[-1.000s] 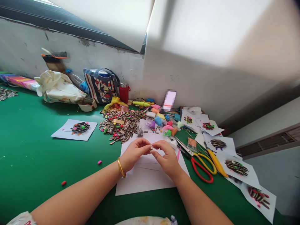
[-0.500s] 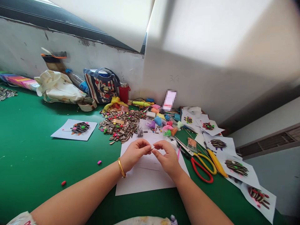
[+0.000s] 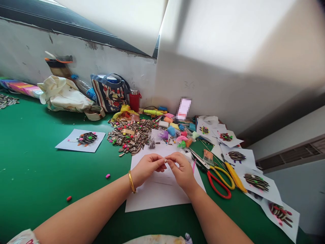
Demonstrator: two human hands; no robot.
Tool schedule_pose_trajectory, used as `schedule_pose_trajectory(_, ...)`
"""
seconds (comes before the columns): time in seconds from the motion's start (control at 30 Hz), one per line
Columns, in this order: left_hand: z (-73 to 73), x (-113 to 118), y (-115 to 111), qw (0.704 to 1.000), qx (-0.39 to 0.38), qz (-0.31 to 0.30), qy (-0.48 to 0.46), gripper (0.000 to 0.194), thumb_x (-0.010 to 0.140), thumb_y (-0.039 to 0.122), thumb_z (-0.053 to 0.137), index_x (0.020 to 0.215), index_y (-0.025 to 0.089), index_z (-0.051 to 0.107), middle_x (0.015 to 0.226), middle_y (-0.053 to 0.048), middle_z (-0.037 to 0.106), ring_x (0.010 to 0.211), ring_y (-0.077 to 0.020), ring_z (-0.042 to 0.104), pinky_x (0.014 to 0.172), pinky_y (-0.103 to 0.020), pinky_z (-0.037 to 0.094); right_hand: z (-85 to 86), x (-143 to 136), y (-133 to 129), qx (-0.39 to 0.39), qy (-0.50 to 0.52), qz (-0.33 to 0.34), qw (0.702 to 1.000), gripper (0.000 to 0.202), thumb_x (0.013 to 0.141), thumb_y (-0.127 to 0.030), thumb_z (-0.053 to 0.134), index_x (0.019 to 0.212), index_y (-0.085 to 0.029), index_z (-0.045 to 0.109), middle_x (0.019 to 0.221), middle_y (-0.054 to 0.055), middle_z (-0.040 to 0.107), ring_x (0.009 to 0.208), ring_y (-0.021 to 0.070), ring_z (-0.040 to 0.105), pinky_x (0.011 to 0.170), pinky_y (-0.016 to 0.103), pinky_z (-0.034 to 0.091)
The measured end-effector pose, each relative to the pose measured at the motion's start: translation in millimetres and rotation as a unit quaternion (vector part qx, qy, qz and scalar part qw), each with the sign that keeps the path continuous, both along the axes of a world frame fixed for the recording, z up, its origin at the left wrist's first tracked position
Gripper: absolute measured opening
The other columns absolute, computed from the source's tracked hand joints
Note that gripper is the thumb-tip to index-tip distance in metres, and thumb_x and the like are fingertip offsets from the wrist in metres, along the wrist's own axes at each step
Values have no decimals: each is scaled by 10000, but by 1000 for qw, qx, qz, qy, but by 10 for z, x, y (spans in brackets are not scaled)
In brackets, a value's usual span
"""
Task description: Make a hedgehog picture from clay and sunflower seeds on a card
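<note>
My left hand [image 3: 149, 168] and my right hand [image 3: 180, 168] meet fingertip to fingertip above white paper [image 3: 157, 200] on the green table. Between their pinched fingers is a tiny white piece [image 3: 166, 160], too small to make out well. A gold bangle [image 3: 131, 182] circles my left wrist. Just beyond the paper lies a heap of striped sunflower seeds [image 3: 134, 135] mixed with coloured bits. Bagged coloured clay [image 3: 171, 131] sits behind my hands.
Red and yellow scissors [image 3: 218, 179] and a yellow cutter [image 3: 235, 178] lie at the right, beside seed pictures [image 3: 256, 182]. Another seed picture [image 3: 87, 139] is at the left. A cloth bag [image 3: 110, 93], a white bag [image 3: 63, 96] and a red flask [image 3: 134, 100] stand along the wall.
My fingers have shifted slightly around the tiny white piece, with the left fingers more curled together. Everything else stays where it was.
</note>
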State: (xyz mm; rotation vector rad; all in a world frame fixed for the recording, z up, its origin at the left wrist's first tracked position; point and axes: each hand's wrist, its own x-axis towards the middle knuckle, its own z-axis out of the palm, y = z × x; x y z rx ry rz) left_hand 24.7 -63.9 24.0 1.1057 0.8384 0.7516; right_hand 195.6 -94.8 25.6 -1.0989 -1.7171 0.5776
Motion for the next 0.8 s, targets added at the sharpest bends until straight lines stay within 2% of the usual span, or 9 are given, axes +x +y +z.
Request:
schedule_pose_trajectory(0.13, 12, 10, 4, 1000, -14, 23, -12, 332, 763, 463, 691, 814, 136, 667, 752, -42, 675, 666, -122, 593, 661, -254, 456, 1, 11, -3, 16, -12, -15, 1000, 181, 911, -223, 552, 1035, -241, 683, 903, 41, 624, 866, 175, 578, 781, 329, 477)
schedule_pose_trajectory(0.23, 8, 10, 13, 999, -18, 30, -27, 333, 761, 465, 693, 809, 137, 664, 746, -39, 673, 661, -115, 588, 654, -245, 447, -22, 7, -5, 33, -52, -3, 998, 233, 915, -205, 537, 1080, -262, 690, 888, 42, 614, 855, 175, 573, 767, 331, 479)
schedule_pose_trajectory(0.43, -5, 6, 17, 997, -38, 48, -36, 340, 721, 463, 734, 790, 139, 658, 726, -34, 671, 654, -114, 586, 656, -242, 443, -79, 16, -8, 107, -148, -29, 983, 338, 882, -166, 556, 1180, -290, 657, 903, 50, 628, 852, 199, 557, 762, 372, 461)
schedule_pose_trajectory(0.6, 5, 2, 5, 997, -53, 48, -42, 339, 732, 468, 725, 827, 149, 662, 770, -43, 683, 694, -128, 606, 681, -255, 450, -57, 22, -18, 80, -90, -50, 991, 287, 901, -214, 551, 1167, -257, 651, 962, 69, 614, 903, 203, 571, 800, 373, 482)
schedule_pose_trajectory(0.8, -10, 13, -7, 1000, -4, 14, -12, 328, 748, 460, 713, 817, 143, 665, 730, -23, 651, 671, -123, 585, 671, -255, 450, -39, -9, -11, 33, -66, -16, 997, 186, 879, -269, 611, 1045, -240, 686, 923, 53, 609, 875, 194, 576, 786, 352, 481)
